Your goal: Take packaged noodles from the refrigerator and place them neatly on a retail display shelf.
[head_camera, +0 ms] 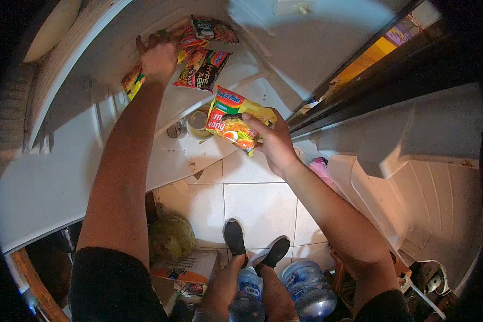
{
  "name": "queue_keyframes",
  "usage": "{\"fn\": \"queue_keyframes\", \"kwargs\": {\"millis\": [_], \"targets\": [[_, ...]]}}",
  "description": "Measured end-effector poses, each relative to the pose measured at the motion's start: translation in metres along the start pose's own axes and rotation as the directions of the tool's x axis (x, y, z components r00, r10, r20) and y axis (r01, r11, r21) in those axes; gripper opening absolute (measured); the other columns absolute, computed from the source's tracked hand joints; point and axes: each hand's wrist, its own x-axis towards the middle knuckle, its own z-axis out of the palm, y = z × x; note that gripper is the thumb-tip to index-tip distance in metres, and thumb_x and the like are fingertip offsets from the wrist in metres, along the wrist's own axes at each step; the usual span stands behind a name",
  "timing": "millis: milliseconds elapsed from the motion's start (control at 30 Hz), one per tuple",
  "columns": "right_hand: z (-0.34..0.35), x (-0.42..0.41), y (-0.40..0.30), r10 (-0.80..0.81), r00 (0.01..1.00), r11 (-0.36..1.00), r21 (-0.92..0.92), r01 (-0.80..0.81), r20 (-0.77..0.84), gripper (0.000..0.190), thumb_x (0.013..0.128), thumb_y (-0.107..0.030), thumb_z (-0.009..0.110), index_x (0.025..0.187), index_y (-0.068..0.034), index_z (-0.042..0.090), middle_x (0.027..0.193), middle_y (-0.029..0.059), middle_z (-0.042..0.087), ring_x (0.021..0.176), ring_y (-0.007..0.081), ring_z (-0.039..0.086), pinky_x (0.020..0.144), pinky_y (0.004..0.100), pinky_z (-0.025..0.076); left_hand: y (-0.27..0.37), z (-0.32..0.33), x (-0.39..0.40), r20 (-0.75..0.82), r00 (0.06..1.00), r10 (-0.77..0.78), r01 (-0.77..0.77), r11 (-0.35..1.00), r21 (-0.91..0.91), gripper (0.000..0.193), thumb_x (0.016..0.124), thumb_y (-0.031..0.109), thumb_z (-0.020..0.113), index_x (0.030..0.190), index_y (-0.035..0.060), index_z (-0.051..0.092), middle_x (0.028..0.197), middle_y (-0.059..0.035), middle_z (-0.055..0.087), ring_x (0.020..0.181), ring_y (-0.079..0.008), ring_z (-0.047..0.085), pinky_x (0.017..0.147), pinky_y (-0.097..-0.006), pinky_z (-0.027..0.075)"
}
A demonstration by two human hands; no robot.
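Note:
My right hand (275,141) grips a yellow Indomie instant noodle packet (235,120) by its right end, with the printed front facing up. Reaching far forward, my left hand (157,56) is at a group of noodle packets on a white shelf; the back of the hand hides what its fingers touch. Right of it lie a black and red noodle packet (203,69) and a dark packet (215,30) farther back. A yellow and red packet (133,82) shows beside my left wrist. Two small round containers, one of them a jar (197,124), stand on a lower shelf.
An open white door with moulded racks (402,201) is at my right. On the tiled floor (257,201) are my feet, large plastic water bottles (308,287), a green melon-like round object (171,235) and a cardboard box (197,263). Something pink (322,169) lies by the door.

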Motion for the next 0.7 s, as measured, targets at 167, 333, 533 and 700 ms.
{"fn": "queue_keyframes", "kwargs": {"millis": [167,333,533,700], "targets": [[-0.003,0.001,-0.001,0.023,0.999,0.999,-0.046,-0.022,0.025,0.052,0.087,-0.034,0.077,0.122,-0.007,0.049,0.111,0.0092,0.062,0.098,0.0173,0.064,0.078,0.0339,0.056,-0.026,0.008,0.002,-0.06,0.997,-0.049,0.046,0.998,-0.052,0.026,0.093,0.025,0.057,0.116,0.025,0.07,0.108,-0.0043,0.068,0.106,-0.0241,0.063,0.096,-0.0539,0.042],[-0.002,-0.002,-0.008,0.059,0.997,0.998,-0.037,-0.058,0.045,0.051,0.087,-0.033,0.078,0.121,-0.007,0.05,0.111,0.0091,0.062,0.098,0.0183,0.065,0.079,0.0341,0.056,-0.033,0.007,0.006,0.093,0.957,-0.275,0.286,0.946,-0.154,0.025,0.092,0.028,0.059,0.115,0.0317,0.068,0.102,-0.0007,0.07,0.088,-0.0207,0.068,0.079,-0.046,0.046],[-0.013,-0.007,-0.017,0.166,0.986,0.985,-0.047,-0.165,0.022,0.05,0.086,-0.033,0.078,0.119,-0.007,0.051,0.11,0.0081,0.063,0.1,0.0187,0.064,0.086,0.0359,0.054,-0.032,0.005,-0.002,-0.019,0.931,-0.365,0.341,0.888,-0.309,0.022,0.096,0.039,0.058,0.111,0.0308,0.071,0.096,-0.0075,0.073,0.081,-0.0231,0.069,0.078,-0.0444,0.045],[-0.014,-0.005,-0.022,0.198,0.972,0.978,-0.085,-0.189,0.123,0.047,0.085,-0.031,0.079,0.117,-0.008,0.053,0.108,0.0068,0.063,0.103,0.0163,0.062,0.088,0.0332,0.051,-0.026,-0.003,-0.06,-0.015,0.96,-0.279,0.246,0.869,-0.429,0.02,0.097,0.041,0.059,0.104,0.031,0.075,0.074,-0.01,0.07,0.065,-0.0273,0.064,0.08,-0.0422,0.041]]}}
